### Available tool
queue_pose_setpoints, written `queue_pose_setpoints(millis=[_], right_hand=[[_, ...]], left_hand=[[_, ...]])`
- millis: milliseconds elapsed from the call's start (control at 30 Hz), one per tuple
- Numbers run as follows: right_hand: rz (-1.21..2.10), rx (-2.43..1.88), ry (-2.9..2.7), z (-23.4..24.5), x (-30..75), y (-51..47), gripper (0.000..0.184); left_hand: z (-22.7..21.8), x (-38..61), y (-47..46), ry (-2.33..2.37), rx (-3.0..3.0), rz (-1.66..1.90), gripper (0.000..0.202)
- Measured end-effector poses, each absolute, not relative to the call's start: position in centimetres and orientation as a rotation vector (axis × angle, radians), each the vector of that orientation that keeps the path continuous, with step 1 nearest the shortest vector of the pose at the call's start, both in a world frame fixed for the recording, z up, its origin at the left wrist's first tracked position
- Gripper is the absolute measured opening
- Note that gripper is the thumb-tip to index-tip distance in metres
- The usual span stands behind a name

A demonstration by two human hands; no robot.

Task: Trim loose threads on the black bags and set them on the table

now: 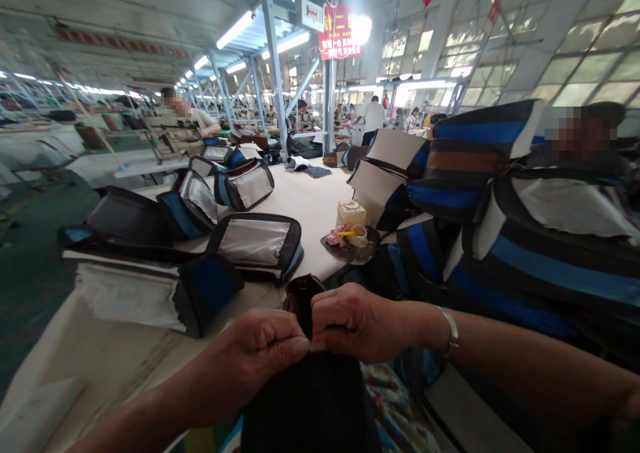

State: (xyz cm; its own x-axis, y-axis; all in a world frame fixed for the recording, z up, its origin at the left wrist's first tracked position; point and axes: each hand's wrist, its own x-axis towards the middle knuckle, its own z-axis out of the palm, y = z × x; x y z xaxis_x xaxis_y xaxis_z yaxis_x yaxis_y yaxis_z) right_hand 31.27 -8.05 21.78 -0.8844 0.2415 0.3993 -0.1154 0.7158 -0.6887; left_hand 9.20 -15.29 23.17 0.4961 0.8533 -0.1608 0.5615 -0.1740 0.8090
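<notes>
A black fabric bag piece (307, 406) stands in front of my body, with a glossy dark brown part (301, 292) showing just beyond my fingers. My left hand (263, 343) is closed, thumb and fingers pinching the upper edge of the piece. Right beside it, my right hand (357, 323) pinches the same edge, its wrist in a light bangle (451, 326). The two thumbs nearly meet in the middle. Whatever lies inside the pinched fold is hidden by my fingers. Beyond my left hand lies a black bag piece with a silvery panel (256, 240).
Bag pieces with blue bands (203, 293) lie on the pale table (310, 196) at left. More are stacked high at right (470, 133). A dark plate (350, 253) bears a whitish jar (351, 212) and a yellow-handled tool. One person sits at right; others work farther back.
</notes>
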Motion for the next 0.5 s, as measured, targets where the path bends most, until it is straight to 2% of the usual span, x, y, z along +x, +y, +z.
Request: queue_pose_setpoints(millis=[233, 300, 433, 500], right_hand=[[1.542, -0.233, -2.214, 21.0, 32.0, -7.4, 0.034], [1.403, -0.341, -2.191, 21.1, 32.5, -7.6, 0.039], [0.89, -0.733, -2.138, 21.8, 34.3, -9.5, 0.04], [0.913, -0.832, -2.321, 21.9, 35.1, -10.8, 0.041]], left_hand=[[24.1, 8.7, -14.3, 1.09, 1.553, 0.551, 0.072], [24.1, 8.6, -14.4, 1.081, 1.512, 0.547, 0.072], [23.0, 8.4, -14.5, 1.136, 1.557, 0.403, 0.055], [22.2, 8.8, -13.8, 1.199, 1.657, 0.439, 0.054]])
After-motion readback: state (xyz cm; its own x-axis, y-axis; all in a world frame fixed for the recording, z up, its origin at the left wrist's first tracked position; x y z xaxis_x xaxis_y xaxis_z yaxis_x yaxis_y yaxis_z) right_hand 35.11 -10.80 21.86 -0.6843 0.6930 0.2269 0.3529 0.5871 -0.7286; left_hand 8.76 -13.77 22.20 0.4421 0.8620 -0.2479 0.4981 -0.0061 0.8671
